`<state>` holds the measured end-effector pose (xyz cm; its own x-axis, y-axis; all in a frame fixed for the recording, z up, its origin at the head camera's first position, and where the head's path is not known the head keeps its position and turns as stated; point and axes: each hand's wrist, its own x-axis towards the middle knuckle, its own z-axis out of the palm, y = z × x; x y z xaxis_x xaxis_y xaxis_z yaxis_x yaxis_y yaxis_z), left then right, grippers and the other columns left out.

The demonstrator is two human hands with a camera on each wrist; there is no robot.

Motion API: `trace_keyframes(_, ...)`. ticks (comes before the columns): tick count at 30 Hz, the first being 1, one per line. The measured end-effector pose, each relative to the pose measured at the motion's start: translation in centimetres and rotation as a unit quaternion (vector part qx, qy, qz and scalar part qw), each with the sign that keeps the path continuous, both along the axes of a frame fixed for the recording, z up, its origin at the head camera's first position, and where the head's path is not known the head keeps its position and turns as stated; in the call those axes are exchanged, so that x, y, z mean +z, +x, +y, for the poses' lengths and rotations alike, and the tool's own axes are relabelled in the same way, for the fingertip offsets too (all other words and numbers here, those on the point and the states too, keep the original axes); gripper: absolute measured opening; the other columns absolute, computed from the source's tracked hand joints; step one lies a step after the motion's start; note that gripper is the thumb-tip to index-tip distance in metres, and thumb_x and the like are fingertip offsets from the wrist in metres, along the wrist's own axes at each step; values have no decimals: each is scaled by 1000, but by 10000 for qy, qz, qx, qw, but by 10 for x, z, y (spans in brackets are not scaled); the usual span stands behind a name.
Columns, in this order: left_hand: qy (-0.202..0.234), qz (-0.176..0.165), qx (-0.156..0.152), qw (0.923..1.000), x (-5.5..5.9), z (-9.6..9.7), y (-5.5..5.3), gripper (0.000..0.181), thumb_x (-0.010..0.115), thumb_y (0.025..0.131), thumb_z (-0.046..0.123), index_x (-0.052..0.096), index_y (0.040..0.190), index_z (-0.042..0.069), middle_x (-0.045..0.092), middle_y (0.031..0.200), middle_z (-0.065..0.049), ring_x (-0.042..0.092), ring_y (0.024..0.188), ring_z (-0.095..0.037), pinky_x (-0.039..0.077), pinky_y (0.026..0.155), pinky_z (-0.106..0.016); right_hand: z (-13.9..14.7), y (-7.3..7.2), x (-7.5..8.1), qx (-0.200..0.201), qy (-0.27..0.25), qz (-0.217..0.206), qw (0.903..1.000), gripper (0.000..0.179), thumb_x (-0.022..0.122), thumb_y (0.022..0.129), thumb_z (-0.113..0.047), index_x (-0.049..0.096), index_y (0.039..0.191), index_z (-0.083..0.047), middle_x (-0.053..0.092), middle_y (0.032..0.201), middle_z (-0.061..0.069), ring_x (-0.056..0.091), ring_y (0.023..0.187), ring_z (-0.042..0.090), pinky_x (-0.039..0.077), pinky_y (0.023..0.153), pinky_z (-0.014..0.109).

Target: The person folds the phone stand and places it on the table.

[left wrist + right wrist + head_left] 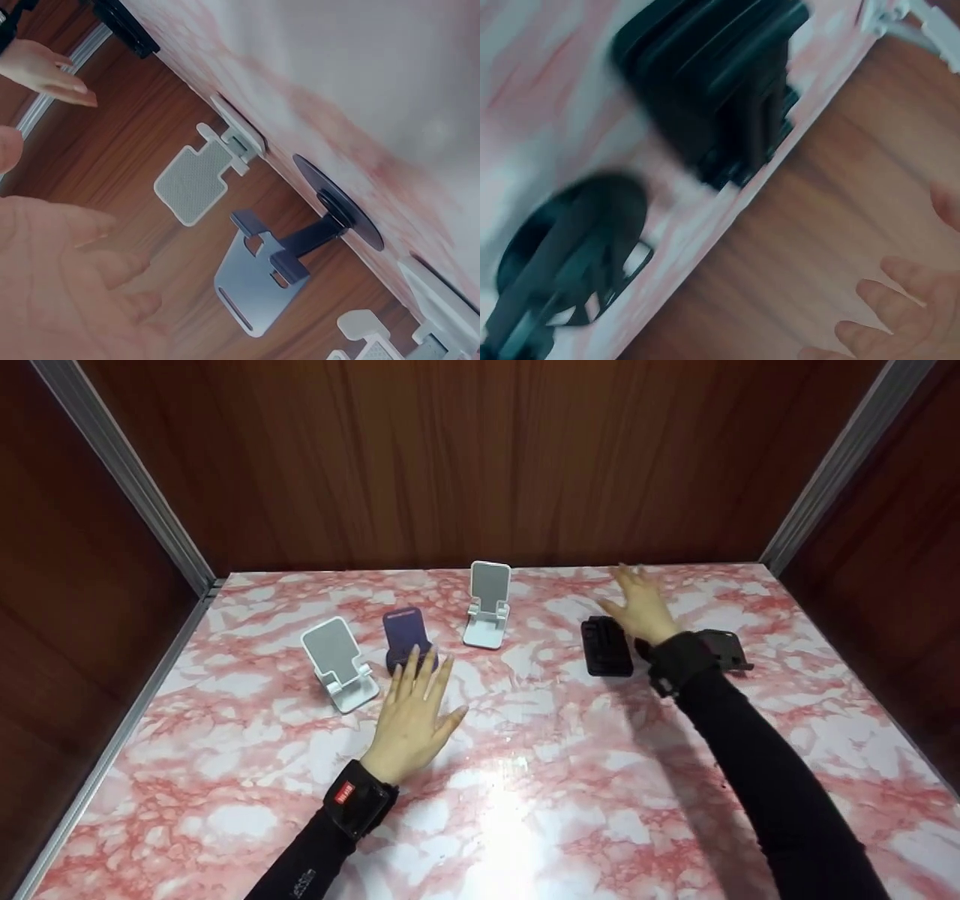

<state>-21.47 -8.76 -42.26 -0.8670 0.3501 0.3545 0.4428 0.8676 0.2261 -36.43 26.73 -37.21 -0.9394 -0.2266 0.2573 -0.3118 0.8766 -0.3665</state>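
Observation:
My left hand (411, 727) hovers with fingers spread, its fingertips overlapping the front of a purple phone stand (405, 631) in the head view. That stand shows a round base and a slotted backrest (259, 285) in the left wrist view, apart from the hand. Left of it stands a white phone stand with a grey pad (332, 652). My right hand (643, 607) is raised, fingers extended, holding nothing. Just beside it lies a black folded phone stand (606, 649). A black stand with a round base (585, 232) is partly hidden behind the right wrist in the head view.
Another white phone stand (490, 589) stands upright at the back middle. The pink-and-white marbled table (225, 825) is bounded by a brown wood-grain back panel (420, 465) and side panels with metal edge strips (127, 465). Light glares off the table's front middle.

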Motion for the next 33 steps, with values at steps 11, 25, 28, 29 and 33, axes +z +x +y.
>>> trace_keyframes(11, -38, -346, -230, 9991, -2, 8, 7, 67, 42, 95, 45, 18, 149, 13, 11, 156, -10, 4, 144, -32, 7, 118, -50, -59, -14, -9, 397, -998, -341, 9936, 56, 51, 92, -20, 34, 139, 5, 36, 143, 26, 26, 136, 41, 20, 115, 47)
trace_keyframes(25, -138, -262, -346, 9990, -4, 10, 8, 67, 43, 95, 44, 19, 148, 12, 12, 156, -11, 3, 145, -30, 11, 117, -51, -106, -29, -26, 622, -2843, -1211, 9490, 47, 49, 95, -12, 38, 134, 10, 47, 134, 28, 47, 124, 37, 42, 103, 43)
trace_keyframes(28, -126, -335, -333, 9988, -4, 10, 8, 67, 43, 95, 44, 19, 149, 12, 11, 156, -11, 2, 145, -30, 9, 118, -49, -115, -32, -29, 481, -3103, -1205, 9417, 42, 51, 93, -10, 44, 131, 8, 51, 130, 26, 51, 120, 35, 45, 100, 42)
trace_keyframes(29, -124, -343, -332, 9988, -4, 10, 8, 67, 43, 94, 43, 19, 148, 12, 11, 156, -11, 2, 145, -30, 8, 118, -49, -118, -33, -29, 410, -3182, -1236, 9390, 42, 52, 93, -11, 46, 131, 6, 53, 129, 24, 52, 119, 34, 47, 97, 40)
trace_keyframes(33, -144, -342, -311, 9988, -4, 9, 8, 67, 44, 94, 43, 18, 149, 12, 11, 156, -11, 4, 144, -32, 9, 117, -50, -129, -35, -27, 303, -3482, -1251, 9285, 37, 53, 92, -6, 50, 127, 5, 56, 125, 24, 55, 115, 31, 48, 83, 28)
